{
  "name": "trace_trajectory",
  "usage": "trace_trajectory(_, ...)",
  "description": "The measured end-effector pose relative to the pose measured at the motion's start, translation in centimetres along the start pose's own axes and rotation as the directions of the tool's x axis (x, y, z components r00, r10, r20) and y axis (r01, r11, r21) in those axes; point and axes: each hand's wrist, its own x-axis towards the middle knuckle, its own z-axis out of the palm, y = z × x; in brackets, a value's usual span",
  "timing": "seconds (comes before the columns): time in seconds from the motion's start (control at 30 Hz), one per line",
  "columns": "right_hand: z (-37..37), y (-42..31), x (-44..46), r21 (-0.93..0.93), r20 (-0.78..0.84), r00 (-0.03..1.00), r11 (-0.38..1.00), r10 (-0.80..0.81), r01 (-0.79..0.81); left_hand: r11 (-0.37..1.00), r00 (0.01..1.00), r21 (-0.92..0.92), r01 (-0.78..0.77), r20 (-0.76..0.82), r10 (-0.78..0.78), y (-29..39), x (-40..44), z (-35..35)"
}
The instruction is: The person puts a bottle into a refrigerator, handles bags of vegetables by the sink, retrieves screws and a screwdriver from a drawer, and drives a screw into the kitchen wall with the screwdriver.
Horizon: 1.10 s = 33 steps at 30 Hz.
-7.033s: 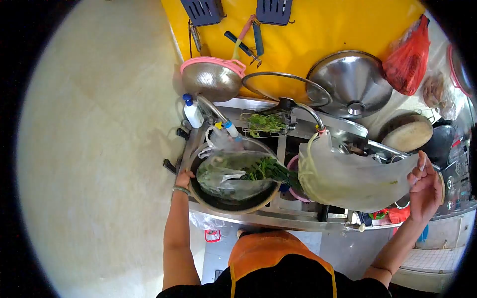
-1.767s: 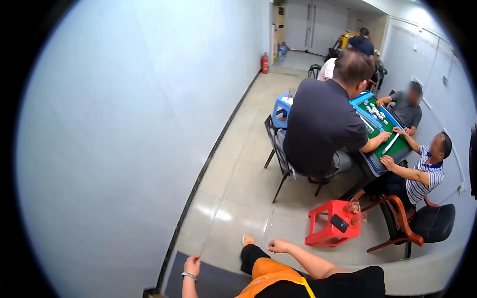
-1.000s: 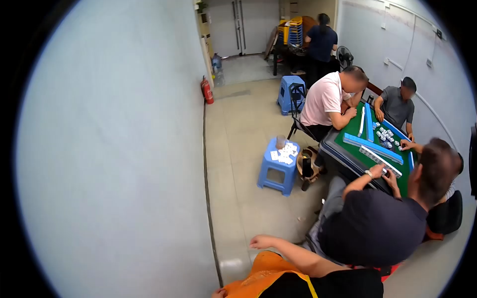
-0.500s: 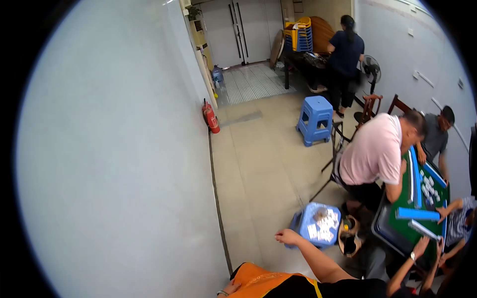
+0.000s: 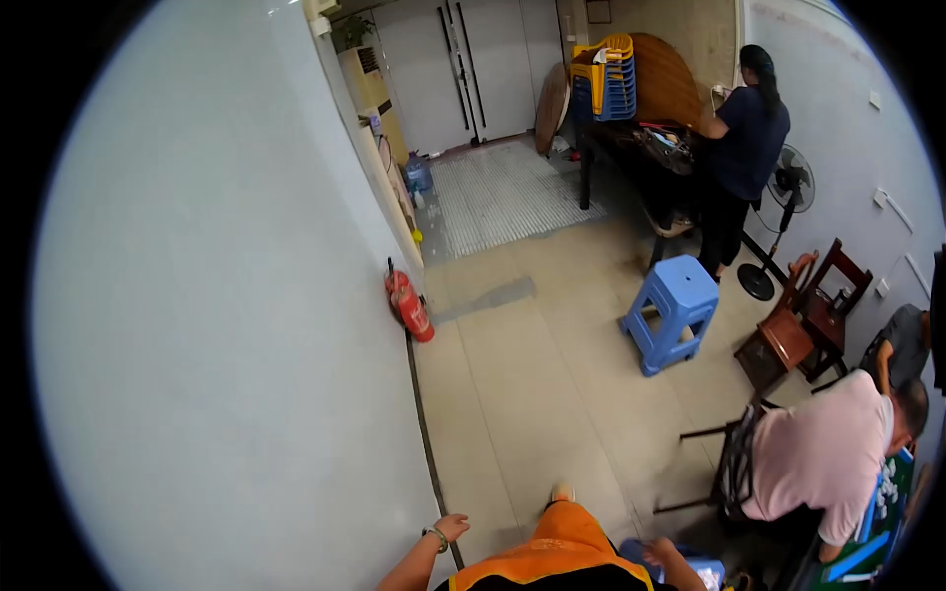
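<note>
My left hand [image 5: 451, 528], with a bracelet at the wrist, hangs out beside the orange apron [image 5: 547, 554] near the left wall. Its fingers are loosely apart, and nothing shows in them. My right hand [image 5: 666, 553] is low on the other side of the apron, above a blue stool [image 5: 632, 549] with white pieces on its top. The right fingers look relaxed and hold nothing that I can see. Between the hands a shoe tip [image 5: 563, 492] shows ahead of the apron.
A blue stool [image 5: 680, 284] stands on the tiled floor ahead. Fire extinguishers [image 5: 409, 307] sit along the left wall [image 5: 227, 295]. To the right, a person in pink [image 5: 823, 443] sits at a green game table [image 5: 892, 522]. Farther back, another person [image 5: 746, 128] stands near a fan [image 5: 791, 180].
The view has moved forward. My left hand has swung out from the apron, and my right hand has dropped back. The near stool and game table have slid toward the lower right.
</note>
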Motion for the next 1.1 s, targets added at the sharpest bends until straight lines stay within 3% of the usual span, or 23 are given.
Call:
trace_trajectory(0.03, -1.1, 0.1, 2.0, 0.211, -0.026, 0.994, 0.973, 0.105, -0.097, 0.999, 1.000, -0.043, -0.020, 0.004, 0.020, 2.1, 2.9, -3.6)
trace_trajectory(0.07, -3.1, 2.3, 5.2, -0.412, -0.023, 0.960, 0.877, -0.280, 0.246, 0.995, 0.999, -0.090, -0.034, 0.011, 0.036, 3.5, 5.4, -6.9)
trace_trajectory(0.1, -4.8, 3.0, 8.7, -0.837, 0.209, 0.807, 0.326, -0.552, 0.440, 0.998, 0.996, 0.020, -0.057, -0.064, 0.058, 2.9, 8.9, -8.8)
trace_trajectory(0.17, -6.7, -7.9, 13.1, -0.708, 0.196, 0.775, 0.461, -0.600, 0.536, 0.969, 0.966, 0.230, -0.089, -0.217, 0.140, 0.9, 18.9, -12.1)
trace_trajectory(0.2, -7.2, -14.3, 15.0, -0.629, 0.185, 0.756, 0.515, -0.628, 0.582, 0.989, 0.976, -0.099, 0.108, -0.179, -0.124, 5.2, 17.6, -15.4)
trace_trajectory(0.27, -4.1, -24.9, 15.5, -0.424, 0.169, 0.753, 0.642, -0.636, 0.639, 0.901, 0.990, 0.431, -0.044, 0.142, -0.020, 5.5, 22.3, -20.2)
trace_trajectory(0.3, -2.6, -34.2, 17.5, -0.332, 0.054, 0.942, 0.883, -0.332, 0.330, 0.761, 0.951, 0.620, -0.191, 0.310, -0.014, 5.9, 25.1, -22.1)
trace_trajectory(0.33, -1.0, -45.0, 17.8, -0.191, -0.069, 0.997, 0.981, 0.020, -0.033, 0.579, 0.905, 0.701, -0.416, 0.382, 0.187, 5.5, 26.7, -24.2)
trace_trajectory(0.37, -0.8, -53.6, 20.5, -0.280, -0.019, 0.991, 0.952, -0.134, 0.123, 0.812, 0.942, 0.478, -0.334, 0.202, 0.268, 1.8, 30.1, -25.0)
trace_trajectory(0.43, -0.4, -69.8, 26.0, -0.499, 0.077, 0.880, 0.746, -0.468, 0.440, 0.808, 0.974, 0.544, -0.228, 0.124, 0.191, 3.7, 32.7, -30.4)
trace_trajectory(0.5, 0.2, -84.9, 30.0, -0.407, 0.089, 0.747, 0.661, -0.658, 0.631, 0.970, 0.999, 0.244, 0.018, 0.029, -0.026, 4.4, 36.0, -34.8)
trace_trajectory(0.57, 0.9, -98.3, 32.3, -0.352, 0.050, 0.668, 0.613, -0.743, 0.708, 0.987, 0.988, 0.046, 0.153, 0.025, -0.154, 4.5, 39.7, -38.3)
trace_trajectory(0.6, 1.4, -103.7, 32.6, -0.227, -0.015, 0.673, 0.658, -0.740, 0.718, 0.981, 0.981, -0.010, 0.193, 0.039, -0.192, 4.6, 41.6, -40.4)
trace_trajectory(0.67, 2.7, -112.9, 32.9, 0.050, -0.143, 0.694, 0.695, -0.705, 0.717, 0.968, 0.970, -0.074, 0.238, 0.069, -0.233, 4.5, 45.6, -45.5)
trace_trajectory(0.77, 3.1, -119.2, 35.6, 0.054, 0.060, 0.768, 0.771, -0.637, 0.635, 0.985, 0.985, -0.037, 0.169, 0.043, -0.167, 6.1, 53.3, -54.2)
trace_trajectory(0.83, 1.4, -121.3, 38.6, -0.300, 0.263, 0.788, 0.729, -0.557, 0.616, 0.991, 0.999, 0.135, -0.012, -0.044, 0.018, 8.4, 61.0, -61.8)
trace_trajectory(0.87, 0.6, -121.1, 43.9, -0.483, 0.301, 0.814, 0.657, -0.496, 0.579, 0.915, 0.983, 0.375, -0.146, -0.051, 0.177, 10.3, 64.0, -66.7)
trace_trajectory(0.9, -0.3, -121.8, 43.8, -0.312, 0.229, 0.902, 0.850, -0.365, 0.424, 0.715, 0.924, 0.642, -0.276, -0.029, 0.382, 12.1, 67.1, -71.5)
trace_trajectory(0.93, -1.3, -123.3, 43.4, -0.032, 0.161, 0.973, 0.985, -0.164, 0.172, 0.562, 0.867, 0.769, -0.304, -0.021, 0.497, 13.6, 70.6, -75.9)
trace_trajectory(0.97, -2.6, -123.7, 44.7, 0.150, 0.107, 0.984, 0.980, -0.146, 0.129, 0.439, 0.795, 0.841, -0.316, -0.018, 0.606, 15.2, 73.8, -80.3)
trace_trajectory(1.03, -7.3, -125.2, 48.9, 0.454, 0.263, 0.965, 0.881, 0.010, -0.133, 0.638, 0.940, 0.770, -0.007, -0.213, 0.268, 23.0, 77.9, -88.2)
trace_trajectory(1.07, -7.9, -129.1, 48.8, 0.264, -0.039, 0.982, 0.950, 0.184, -0.168, 0.667, 0.952, 0.725, 0.169, -0.296, 0.081, 27.4, 79.6, -92.5)
trace_trajectory(1.1, -9.4, -133.2, 53.6, 0.224, -0.039, 0.981, 0.959, 0.188, -0.175, 0.688, 0.950, 0.722, 0.073, -0.261, 0.174, 24.5, 85.6, -93.0)
